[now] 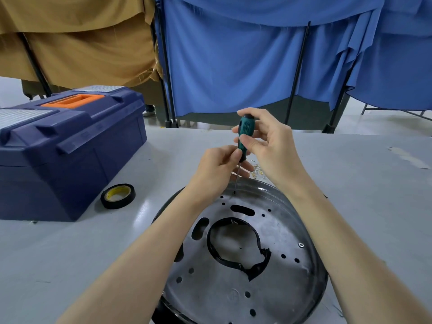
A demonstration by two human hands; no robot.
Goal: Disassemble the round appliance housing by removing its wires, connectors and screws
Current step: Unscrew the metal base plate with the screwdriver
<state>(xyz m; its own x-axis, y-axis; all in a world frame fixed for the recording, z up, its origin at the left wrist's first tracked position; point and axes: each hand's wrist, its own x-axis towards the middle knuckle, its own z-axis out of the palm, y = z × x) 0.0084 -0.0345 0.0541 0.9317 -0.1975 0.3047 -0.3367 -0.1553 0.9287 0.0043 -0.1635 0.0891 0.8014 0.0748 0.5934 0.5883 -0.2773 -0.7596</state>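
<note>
While looking down at the grey surface (362, 183), saw the round housing (268, 288) lying flat at the near edge, metal face up and punched with holes, a black ring (210, 244) lining its large central opening. Far left of the housing, noted a navy toolbox (70, 146) with an orange handle, lid down. Between toolbox and housing, near the housing's left rim, found a roll of black tape (118, 195) lying flat. Above the housing's far rim, saw the left grip (215, 171) pinching the lower end of a green-handled screwdriver (244, 134), thumb and fingers curled at the collar. Stood upright there, thin shaft pointing down, tip at a small hole near the housing's far rim. Just right of that, saw the right grip (268, 146) closed round the upper handle, fingers curled. Beyond the far rim, made out small loose metal bits (257, 171), too small to tell apart. On the right side of the housing's face, spotted one screw (301, 245) seated.
</note>
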